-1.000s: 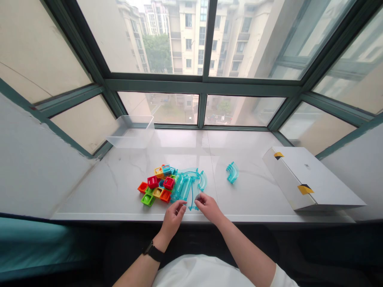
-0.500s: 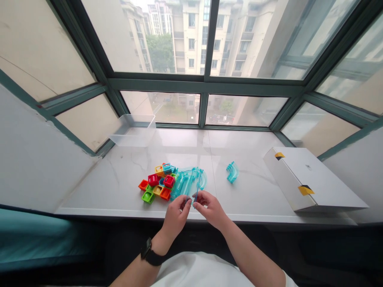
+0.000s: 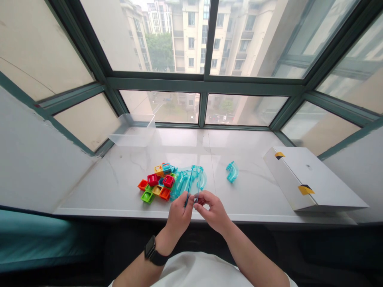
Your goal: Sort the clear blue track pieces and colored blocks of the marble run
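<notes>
Between my two hands is a long, clear teal plastic track piece (image 3: pixel 195 177), its far end pointing toward the window. My left hand (image 3: pixel 180 209) is closed around its near left edge, and my right hand (image 3: pixel 209 206) pinches its near right edge. Just beyond and left lie more clear teal track pieces (image 3: pixel 178 185), partly hidden behind the held one. Beside these sits a pile of coloured plastic blocks, among them a green block (image 3: pixel 147 197), a red block (image 3: pixel 168 181) and an orange block (image 3: pixel 164 194).
A curved teal track piece (image 3: pixel 232 172) lies apart on the white sill (image 3: pixel 248 195). At the back left stands a clear plastic bin (image 3: pixel 133 137). A white box (image 3: pixel 317 179) with yellow-black tabs is at the right. Window frames (image 3: pixel 203 85) border the sill.
The held track piece has tilted and turned slightly, so its left side shows more. My left hand has shifted a little to the right and upward, closer to my right hand.
</notes>
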The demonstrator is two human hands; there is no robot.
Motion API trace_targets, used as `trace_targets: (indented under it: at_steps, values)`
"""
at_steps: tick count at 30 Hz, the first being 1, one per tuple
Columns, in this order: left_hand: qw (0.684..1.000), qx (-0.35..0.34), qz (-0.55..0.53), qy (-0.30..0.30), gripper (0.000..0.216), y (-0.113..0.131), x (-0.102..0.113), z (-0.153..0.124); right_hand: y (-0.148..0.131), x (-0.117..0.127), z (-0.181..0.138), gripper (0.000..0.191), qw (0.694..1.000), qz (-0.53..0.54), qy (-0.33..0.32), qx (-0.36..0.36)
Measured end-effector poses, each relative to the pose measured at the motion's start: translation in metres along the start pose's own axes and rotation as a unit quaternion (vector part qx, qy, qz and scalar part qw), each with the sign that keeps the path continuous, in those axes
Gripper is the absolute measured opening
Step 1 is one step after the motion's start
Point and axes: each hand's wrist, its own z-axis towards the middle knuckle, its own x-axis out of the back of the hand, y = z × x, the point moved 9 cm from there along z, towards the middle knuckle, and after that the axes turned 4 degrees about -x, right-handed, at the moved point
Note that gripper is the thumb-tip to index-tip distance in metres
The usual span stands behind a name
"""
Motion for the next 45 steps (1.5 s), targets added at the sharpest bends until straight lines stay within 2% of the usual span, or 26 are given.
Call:
trace_targets:
  at_steps: [4, 8, 10, 17, 19, 24, 30, 34, 37, 45]
  values:
    - [0.998, -0.047, 0.049, -0.01, 0.033, 0.015, -0.003, 0.007, -0.006, 0.006, 0.0, 0.016, 0.999, -0.014, 0.032, 0.002]
    - [0.986, -0.101, 0.133, -0.022, 0.033, 0.03, -0.012, 0.01, -0.001, 0.016, 0.003, 0.019, 0.995, -0.038, 0.085, -0.034]
    - [0.979, -0.12, 0.16, -0.028, 0.033, 0.036, -0.016, 0.01, 0.005, 0.022, 0.006, 0.028, 0.992, -0.043, 0.106, -0.057]
    - [0.969, -0.151, 0.188, -0.051, 0.034, 0.048, -0.024, 0.008, 0.027, 0.03, 0.012, 0.051, 0.987, 0.007, 0.106, -0.117]
    - [0.967, -0.154, 0.195, -0.064, 0.033, 0.049, -0.027, 0.005, 0.034, 0.036, 0.015, 0.054, 0.984, 0.026, 0.111, -0.14]
    - [0.962, -0.14, 0.208, -0.111, 0.031, 0.043, -0.042, -0.008, 0.051, 0.056, 0.021, 0.051, 0.962, 0.093, 0.175, -0.186]
    - [0.962, -0.111, 0.213, -0.128, 0.031, 0.038, -0.046, -0.011, 0.059, 0.05, 0.019, 0.046, 0.95, 0.125, 0.194, -0.21]
    - [0.964, -0.086, 0.22, -0.12, 0.03, 0.035, -0.039, -0.006, 0.056, 0.044, 0.021, 0.031, 0.958, 0.125, 0.173, -0.192]
    - [0.965, -0.081, 0.219, -0.121, 0.03, 0.034, -0.035, -0.005, 0.054, 0.043, 0.025, 0.029, 0.965, 0.13, 0.152, -0.168]
    - [0.964, -0.113, 0.208, -0.119, 0.031, 0.035, -0.037, -0.008, 0.06, 0.051, 0.02, 0.046, 0.963, 0.053, 0.185, -0.186]
